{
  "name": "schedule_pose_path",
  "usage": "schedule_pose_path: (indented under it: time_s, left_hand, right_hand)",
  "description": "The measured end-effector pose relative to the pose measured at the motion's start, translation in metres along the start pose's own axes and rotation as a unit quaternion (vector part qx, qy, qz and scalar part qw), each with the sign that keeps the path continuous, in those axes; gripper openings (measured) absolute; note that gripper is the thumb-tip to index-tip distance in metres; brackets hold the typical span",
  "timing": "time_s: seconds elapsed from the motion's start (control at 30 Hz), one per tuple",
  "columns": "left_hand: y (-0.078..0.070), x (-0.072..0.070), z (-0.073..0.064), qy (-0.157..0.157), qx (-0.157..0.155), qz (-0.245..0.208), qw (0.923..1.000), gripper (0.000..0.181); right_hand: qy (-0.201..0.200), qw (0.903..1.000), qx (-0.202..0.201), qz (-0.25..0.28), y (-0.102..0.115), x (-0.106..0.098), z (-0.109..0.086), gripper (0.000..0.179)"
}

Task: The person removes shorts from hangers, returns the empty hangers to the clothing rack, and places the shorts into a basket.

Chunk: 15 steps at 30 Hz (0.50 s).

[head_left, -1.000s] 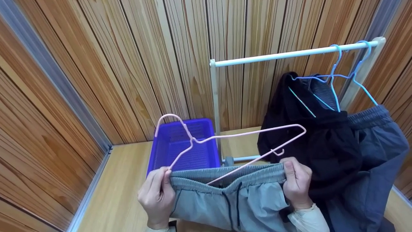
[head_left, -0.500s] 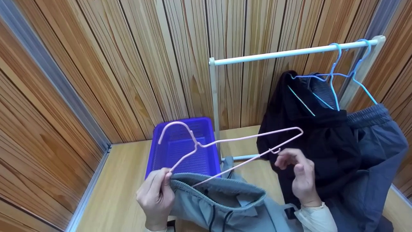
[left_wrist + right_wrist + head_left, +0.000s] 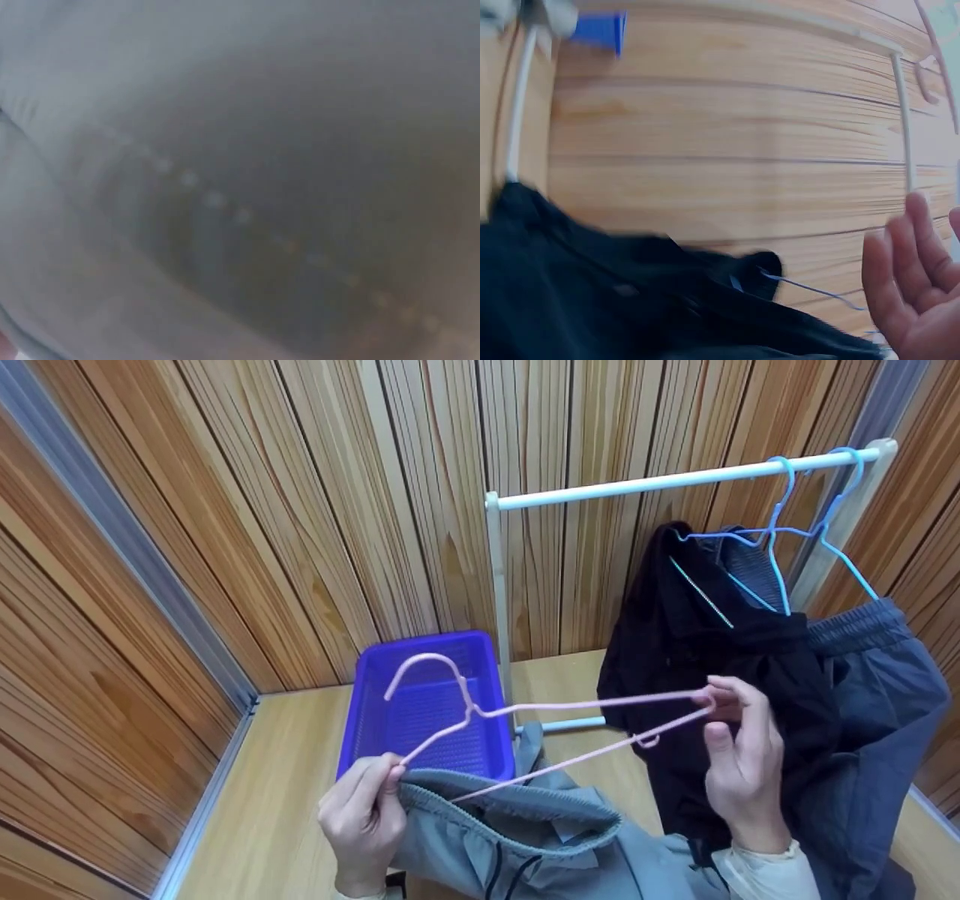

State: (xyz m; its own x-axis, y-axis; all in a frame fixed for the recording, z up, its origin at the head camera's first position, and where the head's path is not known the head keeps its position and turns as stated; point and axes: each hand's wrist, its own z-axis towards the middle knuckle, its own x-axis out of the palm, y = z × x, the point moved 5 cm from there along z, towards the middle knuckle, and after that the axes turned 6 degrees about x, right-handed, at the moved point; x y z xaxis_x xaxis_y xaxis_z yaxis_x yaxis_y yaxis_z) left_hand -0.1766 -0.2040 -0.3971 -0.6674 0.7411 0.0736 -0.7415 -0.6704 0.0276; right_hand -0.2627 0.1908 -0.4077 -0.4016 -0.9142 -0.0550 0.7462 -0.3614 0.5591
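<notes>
In the head view my left hand [image 3: 364,814] pinches one end of a pink hanger [image 3: 555,706] together with the waistband corner of grey-green drawstring pants [image 3: 450,840]. That hanger end sits inside the waistband, and its lower bar slants out of the gaping opening. My right hand [image 3: 746,765] is at the hanger's other end, fingertips touching its bend, thumb apart from it; the waistband's right side sags free below. Blurred fabric of the pants [image 3: 225,112] fills the left wrist view. The right wrist view shows loosely bent fingers [image 3: 907,262] and part of the pink hanger [image 3: 941,60].
A white rack [image 3: 600,493] stands on the right. Black pants [image 3: 720,675] and dark grey pants [image 3: 877,697] hang from it on blue hangers [image 3: 772,510]. A purple basket [image 3: 487,660] stands behind the pink hanger, by the wood-panelled wall [image 3: 315,510].
My right hand let go of the waistband's right side, which dropped, then moved up and right to the hanger's free end. That end has tilted down slightly. My left hand keeps its pinch.
</notes>
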Motion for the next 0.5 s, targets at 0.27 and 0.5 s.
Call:
schedule_pose_path:
  time_s: [0.27, 0.5]
  left_hand:
    - [-0.003, 0.008, -0.008, 0.045, 0.013, -0.045, 0.9979, 0.026]
    - [-0.003, 0.012, -0.011, 0.064, 0.010, -0.053, 0.9965, 0.024]
  right_hand:
    - [0.029, 0.9788, -0.145, -0.142, 0.045, 0.020, 0.002, 0.061]
    - [0.075, 0.9707, -0.158, -0.164, 0.042, 0.027, -0.004, 0.047]
